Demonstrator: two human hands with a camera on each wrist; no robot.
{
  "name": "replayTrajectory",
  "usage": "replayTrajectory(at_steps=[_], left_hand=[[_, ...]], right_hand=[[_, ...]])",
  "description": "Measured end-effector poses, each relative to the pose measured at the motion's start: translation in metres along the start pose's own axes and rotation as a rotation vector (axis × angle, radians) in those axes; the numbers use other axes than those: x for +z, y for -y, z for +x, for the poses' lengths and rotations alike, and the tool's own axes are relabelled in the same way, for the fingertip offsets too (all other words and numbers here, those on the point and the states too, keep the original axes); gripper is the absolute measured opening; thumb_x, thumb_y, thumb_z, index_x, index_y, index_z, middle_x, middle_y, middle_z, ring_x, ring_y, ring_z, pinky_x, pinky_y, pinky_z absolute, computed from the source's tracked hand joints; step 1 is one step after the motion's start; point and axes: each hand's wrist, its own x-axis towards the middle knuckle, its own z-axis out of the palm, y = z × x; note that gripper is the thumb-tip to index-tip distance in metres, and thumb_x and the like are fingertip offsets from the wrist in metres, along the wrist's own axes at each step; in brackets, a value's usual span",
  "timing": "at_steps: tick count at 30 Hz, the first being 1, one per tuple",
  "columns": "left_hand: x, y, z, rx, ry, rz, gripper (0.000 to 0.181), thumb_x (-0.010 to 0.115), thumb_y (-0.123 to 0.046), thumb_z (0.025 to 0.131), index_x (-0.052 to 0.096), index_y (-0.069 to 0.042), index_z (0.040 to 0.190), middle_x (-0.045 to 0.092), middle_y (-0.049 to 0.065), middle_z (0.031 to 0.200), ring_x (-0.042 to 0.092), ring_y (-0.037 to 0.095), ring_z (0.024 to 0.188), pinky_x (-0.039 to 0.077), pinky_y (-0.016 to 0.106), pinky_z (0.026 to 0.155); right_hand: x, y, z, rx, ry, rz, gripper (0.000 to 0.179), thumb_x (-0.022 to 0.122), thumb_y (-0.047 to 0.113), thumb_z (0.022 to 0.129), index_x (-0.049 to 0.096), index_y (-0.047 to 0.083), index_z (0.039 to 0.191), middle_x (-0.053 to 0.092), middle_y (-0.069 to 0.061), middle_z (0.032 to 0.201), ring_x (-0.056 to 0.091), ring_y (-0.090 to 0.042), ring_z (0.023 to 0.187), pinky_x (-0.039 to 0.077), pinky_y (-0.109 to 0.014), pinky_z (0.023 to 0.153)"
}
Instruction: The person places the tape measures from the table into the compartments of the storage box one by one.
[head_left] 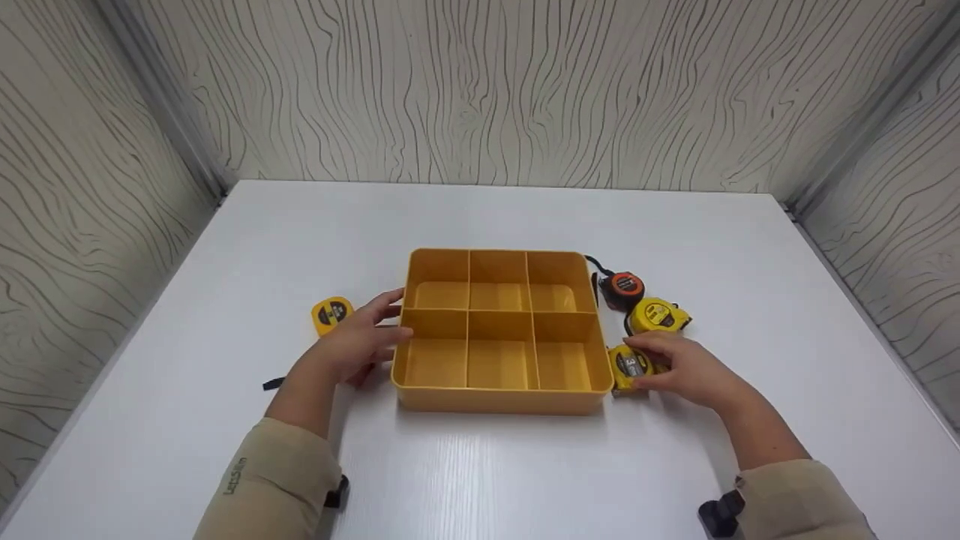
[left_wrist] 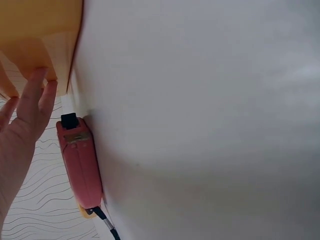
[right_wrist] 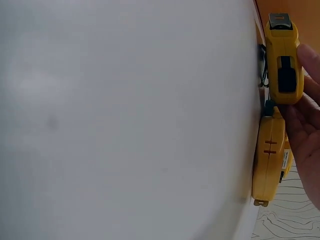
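A yellow-orange box (head_left: 499, 400) with six compartments sits mid-table. My left hand (head_left: 358, 341) touches its left wall with spread, nearly straight fingers. Below that hand, a red tape measure (left_wrist: 81, 167) shows in the left wrist view; the hand mostly hides it in the head view. Against the box's right side, my right hand (head_left: 686, 367) grips a yellow tape measure (head_left: 630, 365) between thumb and fingers. That tape measure (right_wrist: 284, 60) has its metal hook end facing the right wrist camera, and another yellow tape measure (right_wrist: 269, 157) is close by it.
Right of the box, a black-and-orange tape measure (head_left: 624, 288) and a yellow one (head_left: 658, 315) lie beyond my right hand. On the left, a yellow tape measure (head_left: 331, 315) lies beside my left hand, with a black strap (head_left: 274, 383) nearer me. Patterned walls (head_left: 465, 97) enclose the table.
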Motion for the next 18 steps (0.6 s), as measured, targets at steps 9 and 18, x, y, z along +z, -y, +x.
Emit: replayTrajectory(at_steps=[9, 18], left_hand=[[-0.0004, -0.0010, -0.0001, -0.003, 0.000, -0.006, 0.072, 0.074, -0.031, 0.075, 0.036, -0.045, 0.135, 0.040, -0.012, 0.134, 0.051, 0.018, 0.115, 0.042, 0.044, 0.096], [0.0013, -0.0027, -0.0014, -0.008, -0.008, 0.000, 0.070, 0.073, -0.031, 0.076, 0.037, -0.045, 0.134, 0.038, -0.010, 0.137, 0.050, 0.019, 0.116, 0.041, 0.046, 0.096]], right_hand=[[0.0047, 0.0054, -0.0008, 0.021, 0.054, 0.028, 0.077, 0.078, 0.020, 0.071, 0.040, 0.017, 0.138, 0.039, -0.009, 0.141, 0.032, -0.033, 0.130, 0.030, -0.052, 0.102], [0.0068, 0.0052, -0.0002, 0.039, 0.041, 0.068, 0.071, 0.080, 0.029, 0.068, 0.048, 0.012, 0.128, 0.051, -0.006, 0.128, 0.044, -0.028, 0.122, 0.037, -0.046, 0.099]])
